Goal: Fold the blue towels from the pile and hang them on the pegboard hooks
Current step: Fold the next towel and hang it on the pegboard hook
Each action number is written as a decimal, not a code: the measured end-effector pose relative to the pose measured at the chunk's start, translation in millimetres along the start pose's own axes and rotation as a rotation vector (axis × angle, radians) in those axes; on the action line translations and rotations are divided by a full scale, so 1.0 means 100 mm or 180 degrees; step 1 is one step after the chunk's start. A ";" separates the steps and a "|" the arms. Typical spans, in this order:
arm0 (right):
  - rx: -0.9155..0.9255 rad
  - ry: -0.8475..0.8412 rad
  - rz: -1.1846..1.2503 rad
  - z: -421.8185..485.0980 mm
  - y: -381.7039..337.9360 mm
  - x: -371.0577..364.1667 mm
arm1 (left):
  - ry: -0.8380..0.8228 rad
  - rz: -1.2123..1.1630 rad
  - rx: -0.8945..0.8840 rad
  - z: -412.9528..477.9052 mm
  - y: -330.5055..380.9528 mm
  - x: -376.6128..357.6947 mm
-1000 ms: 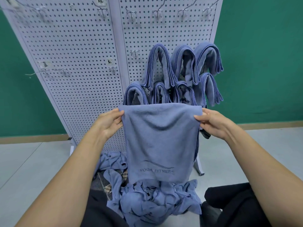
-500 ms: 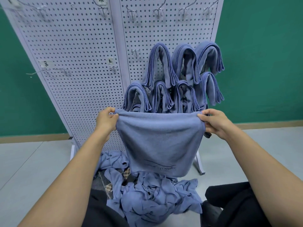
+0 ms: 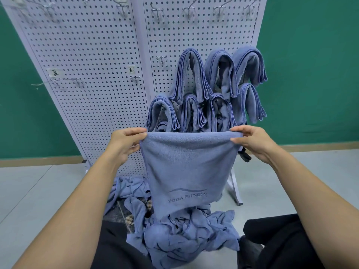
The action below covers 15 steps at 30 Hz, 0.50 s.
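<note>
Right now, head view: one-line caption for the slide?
Left hand and right hand hold a blue towel by its top corners before the pegboard of hung towels, pile below.

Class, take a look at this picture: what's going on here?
A person holds up a blue towel printed YOGA FITNESS. The left hand and right hand each pinch one end of its top edge, so it hangs flat. Below it, a pile of loose towels lies on the floor. Behind it, several folded towels already hang on the right side of the white pegboard. This one is not yet hung.
</note>
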State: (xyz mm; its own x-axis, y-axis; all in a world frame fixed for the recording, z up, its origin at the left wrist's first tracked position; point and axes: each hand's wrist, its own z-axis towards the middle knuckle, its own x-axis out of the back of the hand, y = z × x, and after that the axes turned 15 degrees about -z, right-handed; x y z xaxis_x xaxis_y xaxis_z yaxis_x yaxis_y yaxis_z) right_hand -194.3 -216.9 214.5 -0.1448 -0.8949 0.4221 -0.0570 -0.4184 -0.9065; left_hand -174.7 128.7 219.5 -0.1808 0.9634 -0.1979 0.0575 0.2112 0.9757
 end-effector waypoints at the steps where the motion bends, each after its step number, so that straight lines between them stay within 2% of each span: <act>1: 0.0049 0.0010 -0.0155 0.00 -0.01 -0.01 | -0.0030 0.0052 -0.0025 -0.01 0.00 0.01; 5: 0.0206 0.0177 -0.0705 0.02 0.03 -0.03 | 0.0046 0.0452 -0.0227 -0.02 -0.01 0.04; 12: 0.0349 0.0729 -0.1394 0.06 0.06 -0.03 | 0.0067 0.2053 -0.1376 -0.04 -0.03 0.08; 15: 0.0365 0.0777 -0.1472 0.06 0.06 -0.01 | 0.0092 0.2069 -0.1381 -0.03 -0.03 0.08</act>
State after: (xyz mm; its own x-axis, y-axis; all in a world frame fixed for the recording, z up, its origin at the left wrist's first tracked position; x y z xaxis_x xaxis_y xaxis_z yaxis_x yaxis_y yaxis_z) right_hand -188.9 -219.6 208.9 -0.3566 -0.5566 0.7504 -0.0630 -0.7870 -0.6137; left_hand -179.3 135.8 215.5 -0.2681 0.8657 0.4227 -0.2274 -0.4832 0.8455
